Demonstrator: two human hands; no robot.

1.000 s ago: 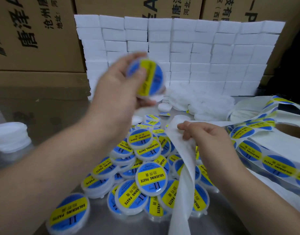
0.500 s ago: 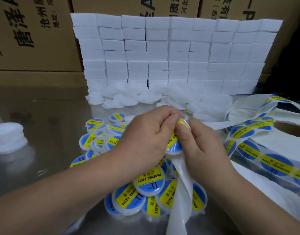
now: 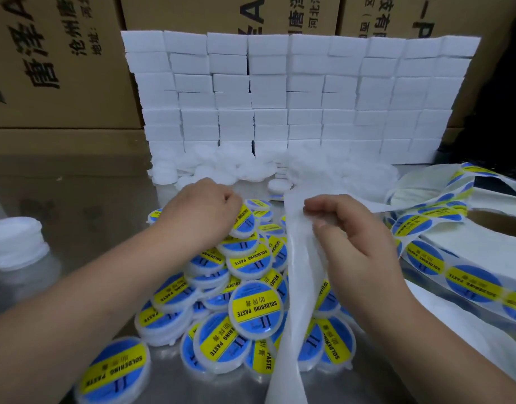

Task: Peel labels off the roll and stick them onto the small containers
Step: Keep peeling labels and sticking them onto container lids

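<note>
Holding the left hand [image 3: 201, 211] at the top of the pile [image 3: 251, 310] of finished tubs, fingers curled down against a labelled container [image 3: 246, 221]. Gripping it or merely touching it: impossible to tell, with the fingertips hidden behind the knuckles. Pinching the bare backing strip [image 3: 294, 287] in the right hand [image 3: 353, 231], thumb and fingers clamped together on its upper fold, and letting the rest trail down across the pile toward the near edge of the desk [image 3: 76, 205]. Drawing from the label roll [image 3: 460, 246] lying at the right, with loose loops of blue-and-yellow labels [image 3: 417, 225] just beside the right wrist. Leaving the unlabelled containers [image 3: 222, 167] heaped at the foot of the white foam blocks [image 3: 280, 91], well apart from both hands.

Probably risking most by tugging the strip too sharply: tearing the liner, or dragging the slack loops into a tangle and sticking labels to each other. Also risking a slide by adding one more tub to a loose, sloping heap with the strip draped over it, sending tubs skating across the slick metal. Possibly creasing the next label while peeling, and so setting it off-centre on a lid.
</note>
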